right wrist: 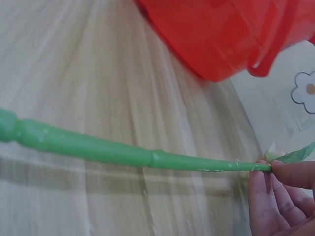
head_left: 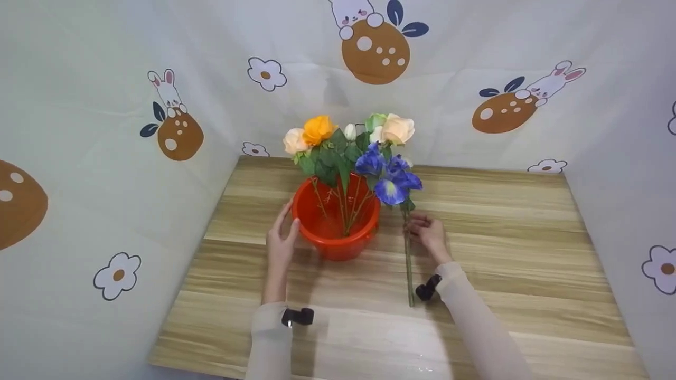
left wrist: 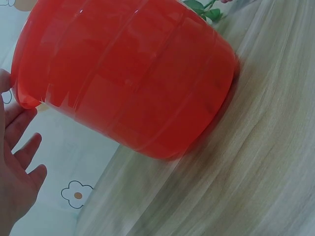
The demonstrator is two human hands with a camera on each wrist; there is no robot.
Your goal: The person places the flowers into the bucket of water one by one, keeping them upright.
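A red plastic bucket [head_left: 338, 248] stands on the wooden tabletop, holding several artificial flowers: an orange rose [head_left: 318, 130], peach roses [head_left: 398, 129] and green leaves. My left hand [head_left: 281, 247] is at the bucket's left side, its loosely extended fingers [left wrist: 29, 151] touching the rim. To the right of the bucket, my right hand [head_left: 429, 232] pinches the green stem [right wrist: 98, 147] of a blue iris [head_left: 392, 184] between thumb and fingers. The iris blooms overlap the bucket's right side, while the bare stem [head_left: 409, 264] points down toward me, outside the bucket.
White cloth [head_left: 211, 47] printed with rabbits and flowers hangs behind and beside the table [head_left: 517, 253]. A black strap with a small camera [head_left: 298, 316] sits on my left wrist, and another [head_left: 429, 287] on my right.
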